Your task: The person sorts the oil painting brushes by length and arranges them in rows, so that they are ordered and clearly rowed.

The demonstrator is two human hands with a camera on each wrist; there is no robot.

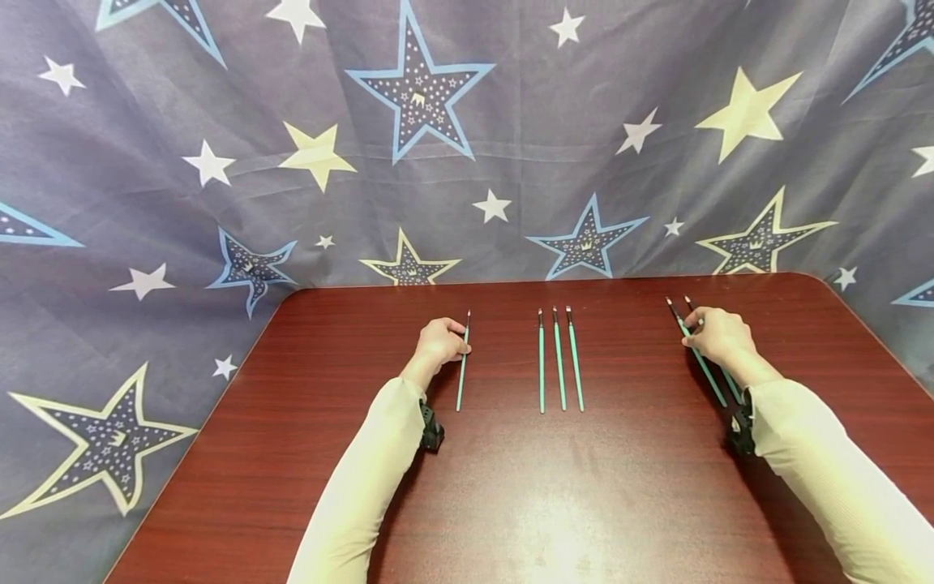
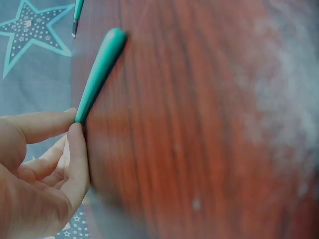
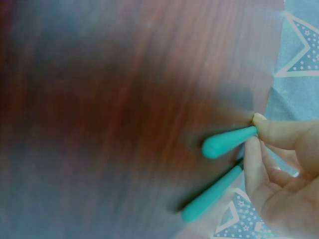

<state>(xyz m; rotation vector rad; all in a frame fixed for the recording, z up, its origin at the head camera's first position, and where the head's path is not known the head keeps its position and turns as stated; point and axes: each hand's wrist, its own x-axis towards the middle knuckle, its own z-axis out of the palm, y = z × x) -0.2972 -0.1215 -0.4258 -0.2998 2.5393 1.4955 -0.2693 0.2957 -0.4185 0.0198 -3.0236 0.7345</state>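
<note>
Toward the table's left, my left hand (image 1: 440,342) pinches a thin paintbrush (image 1: 462,377) between thumb and fingers. The left wrist view shows the brush's rounded teal handle (image 2: 101,69) sticking out of that pinch. On the right, my right hand (image 1: 722,334) pinches another teal paintbrush (image 1: 706,371), its bristle end pointing to the back. Beside it, partly under the hand, is a second paintbrush (image 1: 732,388); in the right wrist view its handle (image 3: 212,194) lies just below the pinched one. Three more paintbrushes (image 1: 559,369) lie side by side between my hands.
All of this is on a dark red wood-grain table (image 1: 511,487) with a bright glare patch near its front. Behind and left of it hangs a grey-blue star-patterned cloth (image 1: 474,235). Small black devices (image 1: 431,427) are strapped at both wrists, by the pale sleeves.
</note>
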